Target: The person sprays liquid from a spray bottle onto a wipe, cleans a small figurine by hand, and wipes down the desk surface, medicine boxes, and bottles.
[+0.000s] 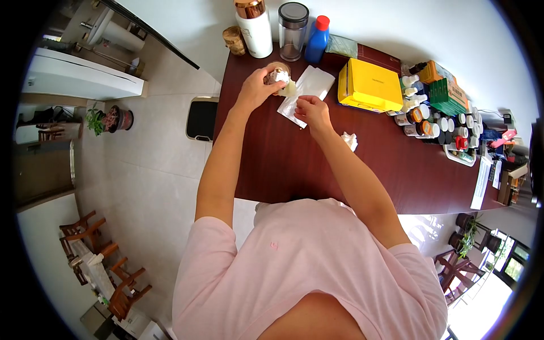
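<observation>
At the back left of the dark red desk (277,164), my left hand (258,88) is closed around a small round clear tub (286,67). White, crumpled, cotton-like material (277,78) shows at its mouth, beside my fingertips. Something pale yellowish (289,89) lies just under the tub. To the right, my right hand (314,112) is held in a pinch above the near part of a flat, shiny white plastic packet (313,84). Whatever is between those fingertips is too small to make out. Near my right wrist sits a crumpled white tissue (350,140).
Along the back stand a white flask (255,31), a clear tumbler (292,34), a blue bottle with red cap (317,42) and a wooden pot (233,41). Rightward are a yellow box (369,85) and several small bottles (419,116). A black-topped bin (202,119) stands left.
</observation>
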Demonstrator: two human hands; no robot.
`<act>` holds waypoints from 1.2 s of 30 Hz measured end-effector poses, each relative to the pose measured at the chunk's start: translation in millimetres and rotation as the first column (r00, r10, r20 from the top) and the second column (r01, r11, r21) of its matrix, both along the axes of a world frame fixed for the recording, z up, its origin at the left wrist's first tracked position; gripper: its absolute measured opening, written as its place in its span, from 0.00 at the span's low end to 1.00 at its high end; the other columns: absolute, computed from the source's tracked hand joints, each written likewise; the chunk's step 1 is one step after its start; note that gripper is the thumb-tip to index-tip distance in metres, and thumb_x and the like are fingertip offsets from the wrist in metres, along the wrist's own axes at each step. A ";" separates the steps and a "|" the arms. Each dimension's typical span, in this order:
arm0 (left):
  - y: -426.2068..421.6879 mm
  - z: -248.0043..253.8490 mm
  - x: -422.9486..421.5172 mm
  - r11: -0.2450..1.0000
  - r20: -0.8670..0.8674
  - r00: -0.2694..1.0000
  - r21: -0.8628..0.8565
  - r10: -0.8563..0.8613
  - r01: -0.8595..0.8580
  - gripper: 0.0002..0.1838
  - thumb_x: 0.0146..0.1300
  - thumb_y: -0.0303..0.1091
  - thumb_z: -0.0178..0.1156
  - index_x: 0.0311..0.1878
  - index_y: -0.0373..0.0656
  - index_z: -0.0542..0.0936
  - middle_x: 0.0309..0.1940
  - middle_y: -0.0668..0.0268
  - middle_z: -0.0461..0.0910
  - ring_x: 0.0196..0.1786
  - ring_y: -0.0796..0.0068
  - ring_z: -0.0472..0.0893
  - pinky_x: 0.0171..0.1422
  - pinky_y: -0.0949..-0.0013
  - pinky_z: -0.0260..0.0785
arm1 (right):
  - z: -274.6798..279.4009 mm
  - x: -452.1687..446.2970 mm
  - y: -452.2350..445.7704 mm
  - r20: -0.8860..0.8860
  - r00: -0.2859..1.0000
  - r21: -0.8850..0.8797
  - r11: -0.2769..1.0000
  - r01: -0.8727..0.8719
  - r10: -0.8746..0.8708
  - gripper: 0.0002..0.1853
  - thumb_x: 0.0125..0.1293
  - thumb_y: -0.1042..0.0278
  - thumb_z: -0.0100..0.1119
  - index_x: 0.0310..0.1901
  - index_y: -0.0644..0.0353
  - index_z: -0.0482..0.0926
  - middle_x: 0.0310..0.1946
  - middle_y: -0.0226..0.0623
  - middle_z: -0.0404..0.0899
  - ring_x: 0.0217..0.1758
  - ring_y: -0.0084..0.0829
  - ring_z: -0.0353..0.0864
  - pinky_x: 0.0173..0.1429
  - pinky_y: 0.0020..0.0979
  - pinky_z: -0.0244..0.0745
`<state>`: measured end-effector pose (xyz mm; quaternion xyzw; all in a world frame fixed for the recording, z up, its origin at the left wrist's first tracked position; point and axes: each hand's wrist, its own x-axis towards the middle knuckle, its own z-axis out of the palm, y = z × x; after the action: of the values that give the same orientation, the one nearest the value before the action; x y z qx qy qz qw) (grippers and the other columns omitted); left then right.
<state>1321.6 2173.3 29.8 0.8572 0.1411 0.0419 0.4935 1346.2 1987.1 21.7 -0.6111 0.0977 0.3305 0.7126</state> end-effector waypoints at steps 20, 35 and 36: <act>-1.2 21.3 5.3 0.986 -0.054 0.998 0.165 0.020 -0.010 0.34 0.54 0.58 0.61 0.50 0.34 0.76 0.39 0.54 0.81 0.43 0.62 0.80 0.49 0.65 0.69 | -4.3 17.5 32.8 0.103 0.995 -0.113 0.994 0.004 0.008 0.25 0.55 0.67 0.63 0.54 0.67 0.70 0.39 0.44 0.78 0.36 0.30 0.80 0.35 0.29 0.79; 10.3 25.4 26.3 0.978 -0.033 0.999 0.210 0.015 -0.008 0.31 0.55 0.61 0.57 0.34 0.36 0.82 0.26 0.57 0.81 0.32 0.60 0.80 0.39 0.63 0.68 | -9.6 20.4 32.9 -0.035 0.999 -0.045 0.999 0.023 -0.024 0.09 0.60 0.72 0.55 0.42 0.65 0.72 0.37 0.38 0.77 0.39 0.32 0.81 0.44 0.32 0.79; 10.5 26.2 26.0 0.976 -0.024 0.999 0.218 0.025 -0.019 0.31 0.55 0.61 0.57 0.34 0.36 0.82 0.26 0.56 0.81 0.32 0.60 0.80 0.39 0.63 0.69 | -10.5 20.7 32.2 -0.038 0.999 -0.045 0.999 0.024 -0.025 0.09 0.60 0.72 0.55 0.42 0.65 0.72 0.37 0.38 0.77 0.39 0.32 0.81 0.44 0.32 0.79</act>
<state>1347.7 2183.8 56.0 0.9049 0.1515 0.0510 0.3943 1366.9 2019.3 11.2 -0.6192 0.1262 0.3311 0.7007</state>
